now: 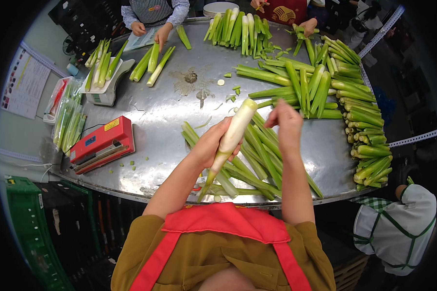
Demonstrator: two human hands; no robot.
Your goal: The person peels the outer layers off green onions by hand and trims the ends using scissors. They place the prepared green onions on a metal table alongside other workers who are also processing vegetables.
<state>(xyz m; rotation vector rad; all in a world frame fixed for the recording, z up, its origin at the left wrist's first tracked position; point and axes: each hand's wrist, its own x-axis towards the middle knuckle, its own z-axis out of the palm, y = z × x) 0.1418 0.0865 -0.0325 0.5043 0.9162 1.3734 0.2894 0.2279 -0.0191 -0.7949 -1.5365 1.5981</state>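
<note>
My left hand [217,142] grips a peeled white stalk [236,125], perhaps water bamboo. Its thick pale end points up and away, and its thin green end comes down towards my apron. To the right of the stalk, my right hand [286,122] is raised with its fingers curled; it is slightly blurred, and whether it holds anything small does not show. Under and between my forearms lie loose green leaf sheaths [256,152] in a heap. A thing with an orange-red handle [197,188] is partly hidden near the table's front edge.
On the metal table [160,109] are a red heat sealer [102,145], a scale [103,91] bearing stalks, and bagged stalks [69,120]. Stalk piles [364,120] line the right edge; more [236,31] lie at the back. Co-workers' hands [162,35] work across the table. Another person [400,222] is at lower right.
</note>
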